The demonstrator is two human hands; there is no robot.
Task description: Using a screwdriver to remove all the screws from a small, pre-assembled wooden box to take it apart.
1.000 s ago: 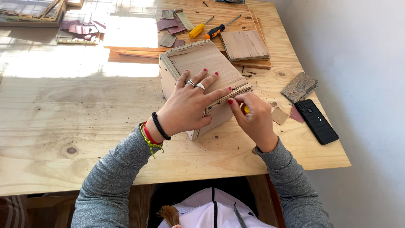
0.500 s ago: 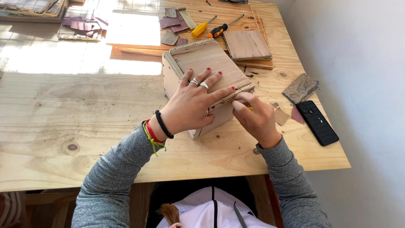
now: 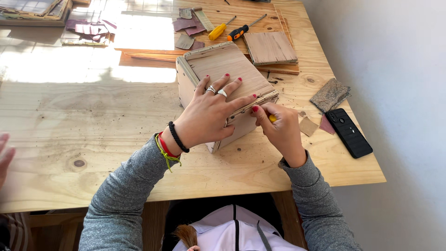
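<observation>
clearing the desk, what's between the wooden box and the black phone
In the head view, the right hand and two small flat scraps lie between wooden box and black phone.

Sharp, bright view; sunlight glares on the table (image 3: pixel 69 69) at upper left.

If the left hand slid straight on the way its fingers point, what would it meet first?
The left hand lies flat on the wooden box, fingers pointing up and right. Going on, it would cross the lid's edge, then probably meet the stack of wood boards behind the box. Depth is unclear, so it might pass over them.
</observation>
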